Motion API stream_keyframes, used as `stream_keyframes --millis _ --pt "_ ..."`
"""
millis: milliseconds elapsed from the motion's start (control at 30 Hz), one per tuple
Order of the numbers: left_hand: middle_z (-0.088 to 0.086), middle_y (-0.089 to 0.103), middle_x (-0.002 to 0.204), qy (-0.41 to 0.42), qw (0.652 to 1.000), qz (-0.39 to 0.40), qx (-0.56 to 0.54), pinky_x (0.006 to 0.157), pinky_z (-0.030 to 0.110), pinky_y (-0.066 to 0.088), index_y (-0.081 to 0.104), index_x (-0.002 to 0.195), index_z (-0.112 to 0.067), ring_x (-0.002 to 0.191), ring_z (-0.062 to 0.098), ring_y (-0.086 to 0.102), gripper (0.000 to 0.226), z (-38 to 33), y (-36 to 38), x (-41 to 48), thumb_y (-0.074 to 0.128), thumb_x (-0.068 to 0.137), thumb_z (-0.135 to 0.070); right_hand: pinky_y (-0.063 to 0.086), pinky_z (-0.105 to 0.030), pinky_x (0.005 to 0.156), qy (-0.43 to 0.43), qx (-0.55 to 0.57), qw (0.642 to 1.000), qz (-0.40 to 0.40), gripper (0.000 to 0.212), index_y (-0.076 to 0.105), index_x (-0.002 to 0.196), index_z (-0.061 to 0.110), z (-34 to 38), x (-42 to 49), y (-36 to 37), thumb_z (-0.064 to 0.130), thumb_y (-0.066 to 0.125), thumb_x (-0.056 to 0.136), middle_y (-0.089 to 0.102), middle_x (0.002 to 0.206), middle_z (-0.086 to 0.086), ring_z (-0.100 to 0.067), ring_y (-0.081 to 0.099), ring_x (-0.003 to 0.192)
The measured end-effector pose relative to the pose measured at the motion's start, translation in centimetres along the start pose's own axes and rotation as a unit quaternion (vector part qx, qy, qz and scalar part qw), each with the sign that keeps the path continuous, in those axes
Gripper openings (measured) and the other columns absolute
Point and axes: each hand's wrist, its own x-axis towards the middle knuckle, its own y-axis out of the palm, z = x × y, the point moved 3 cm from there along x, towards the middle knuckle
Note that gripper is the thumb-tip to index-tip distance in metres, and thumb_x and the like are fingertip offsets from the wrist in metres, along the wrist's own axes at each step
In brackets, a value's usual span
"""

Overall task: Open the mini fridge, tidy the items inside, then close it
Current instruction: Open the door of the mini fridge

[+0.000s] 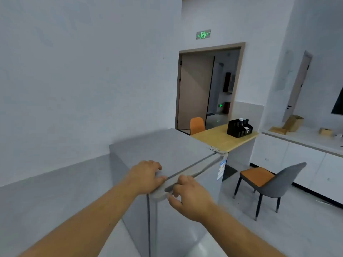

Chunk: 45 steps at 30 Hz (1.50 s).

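A grey mini fridge stands against the wall below me, seen from above. Its door faces right and looks shut or barely ajar, so nothing inside shows. My left hand lies flat on the fridge's top near the front corner. My right hand curls its fingers over the door's top edge at that same corner, gripping it. A blue and white label is stuck on the door near the hinge side.
A grey chair with an orange seat stands on the floor right of the fridge. Behind the fridge is a wooden table with a black organiser and an orange chair. White cabinets line the right wall.
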Motion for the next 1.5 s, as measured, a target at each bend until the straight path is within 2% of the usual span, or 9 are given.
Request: stream_keyframes --millis 233,433,533,667,867,1067,1200,1333,1500 --pt "-0.003 0.062 0.14 0.037 0.996 0.018 -0.075 0.104 0.038 0.044 0.058 0.137 -0.028 0.125 0.021 0.053 0.053 -0.6 3.2 4.6 0.05 0.094 -0.057 0.048 -0.033 0.094 -0.02 -0.019 1.0 -0.011 0.041 0.054 0.121 0.02 -0.8 -1.4 1.5 0.052 0.05 0.096 0.056 0.125 0.002 -0.016 0.049 0.115" --pt "-0.003 0.062 0.142 0.091 0.994 0.008 -0.067 0.108 0.04 0.043 0.058 0.137 -0.029 0.128 0.022 0.054 0.056 -3.1 4.9 8.9 0.052 0.091 -0.06 0.043 -0.036 0.08 0.07 -0.025 0.997 -0.035 0.04 0.054 0.114 0.021 -0.2 -0.3 -0.2 0.056 0.048 0.096 0.063 0.104 0.001 -0.019 0.053 0.093" --pt "-0.003 0.061 0.142 0.119 0.992 -0.001 -0.048 0.108 0.041 0.042 0.057 0.137 -0.029 0.129 0.023 0.053 0.059 -4.2 6.0 10.6 0.051 0.09 -0.063 0.046 -0.035 0.086 0.172 -0.022 0.982 -0.076 0.05 0.051 0.127 0.027 -2.4 -1.2 -1.7 0.063 0.043 0.093 0.058 0.115 0.004 -0.016 0.051 0.104" --pt "0.0 0.057 0.146 0.15 0.988 0.007 -0.022 0.107 0.044 0.043 0.052 0.142 -0.029 0.13 0.025 0.051 0.06 -5.6 7.3 12.5 0.053 0.09 -0.059 0.047 -0.045 0.099 0.279 -0.117 0.953 0.004 0.069 0.043 0.142 0.022 -5.3 -1.8 -3.0 0.066 0.044 0.089 0.052 0.132 -0.005 -0.028 0.046 0.118" --pt "-0.001 0.05 0.152 0.179 0.983 0.003 0.035 0.107 0.046 0.042 0.044 0.146 -0.03 0.134 0.025 0.047 0.068 -6.4 8.3 13.1 0.052 0.085 -0.06 0.051 -0.043 0.088 0.36 -0.16 0.917 0.062 0.038 0.051 0.131 0.014 -9.5 -4.0 -4.5 0.019 0.054 0.094 0.054 0.129 -0.009 -0.03 0.051 0.114" --pt "0.0 0.047 0.156 0.182 0.983 0.0 0.025 0.111 0.043 0.039 0.045 0.149 -0.029 0.138 0.024 0.045 0.069 -6.5 7.8 12.4 0.054 0.087 -0.058 0.053 -0.044 0.087 0.383 -0.197 0.9 0.064 0.059 0.044 0.141 0.017 -12.9 -7.3 -5.4 0.003 0.058 0.085 0.052 0.14 -0.005 -0.03 0.053 0.116" --pt "0.0 0.044 0.159 0.172 0.985 0.003 0.015 0.115 0.039 0.036 0.044 0.151 -0.028 0.142 0.023 0.043 0.069 -6.2 7.5 11.3 0.055 0.09 -0.058 0.049 -0.05 0.095 0.422 -0.186 0.886 0.044 0.063 0.036 0.147 0.024 -15.1 -9.3 -6.3 0.01 0.052 0.088 0.046 0.148 -0.001 -0.031 0.051 0.12" --pt "-0.001 0.042 0.161 0.152 0.987 -0.001 0.045 0.114 0.039 0.037 0.04 0.153 -0.028 0.143 0.022 0.042 0.072 -6.0 7.8 10.1 0.052 0.09 -0.061 0.042 -0.055 0.1 0.435 -0.187 0.879 0.054 0.066 0.028 0.15 0.029 -17.1 -11.6 -7.6 0.034 0.051 0.088 0.04 0.153 -0.001 -0.035 0.048 0.123" --pt "0.001 0.032 0.166 0.103 0.992 -0.007 0.079 0.12 0.046 0.031 0.03 0.158 -0.028 0.148 0.025 0.035 0.079 -6.9 8.1 8.2 0.048 0.089 -0.063 0.039 -0.056 0.104 0.438 -0.202 0.874 0.055 0.07 0.031 0.148 0.03 -20.4 -15.3 -9.6 0.055 0.053 0.086 0.048 0.146 -0.005 -0.034 0.05 0.123"
